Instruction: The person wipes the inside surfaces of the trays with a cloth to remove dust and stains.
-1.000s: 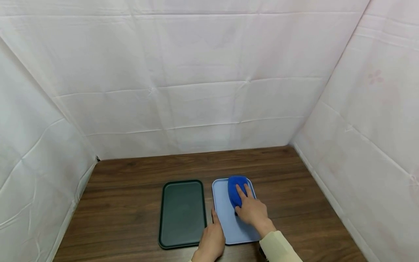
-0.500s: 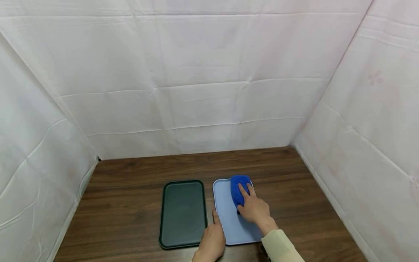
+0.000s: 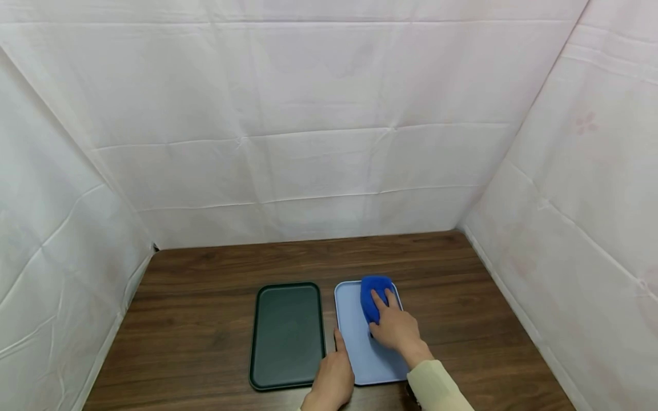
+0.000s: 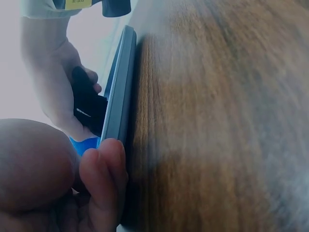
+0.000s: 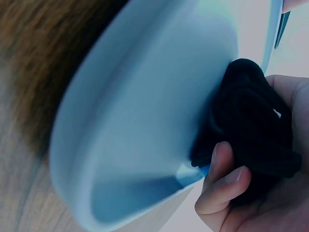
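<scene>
A light blue rectangular tray lies on the wooden table. Near its far right corner, my right hand holds a blue cloth-like wiping pad down on it, two fingers spread over the top. The right wrist view shows a black folded part of the pad inside the hand, with two fingertips curled against it. My left hand grips the tray's near left edge, its index finger extended along the rim. In the left wrist view, fingertips press the tray's outer wall; the palm side is partly hidden.
A dark green tray lies just left of the light blue one, with a narrow gap between them. White cloth walls stand behind the table and along both sides.
The right hand has slid the blue pad slightly right along the tray, then slightly back left. The left hand and both trays stay where they were.
</scene>
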Demonstrator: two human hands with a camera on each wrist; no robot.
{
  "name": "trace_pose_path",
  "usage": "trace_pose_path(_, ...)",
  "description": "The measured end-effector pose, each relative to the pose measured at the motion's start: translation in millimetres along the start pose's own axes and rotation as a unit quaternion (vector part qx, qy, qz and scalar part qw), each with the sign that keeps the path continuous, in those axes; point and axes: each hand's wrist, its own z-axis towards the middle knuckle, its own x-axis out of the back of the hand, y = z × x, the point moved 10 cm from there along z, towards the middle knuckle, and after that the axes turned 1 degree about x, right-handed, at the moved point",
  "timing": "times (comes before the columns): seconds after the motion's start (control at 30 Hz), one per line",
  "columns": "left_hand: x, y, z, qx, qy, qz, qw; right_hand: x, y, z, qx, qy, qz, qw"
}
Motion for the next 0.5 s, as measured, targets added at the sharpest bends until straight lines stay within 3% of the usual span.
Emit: trace_pose_path(0.5, 0.8, 3.4, 0.7, -0.007, -0.004, 0.015, 0.9999, -3, -14, -1, 0.022, 0.011, -0.012, 1.000)
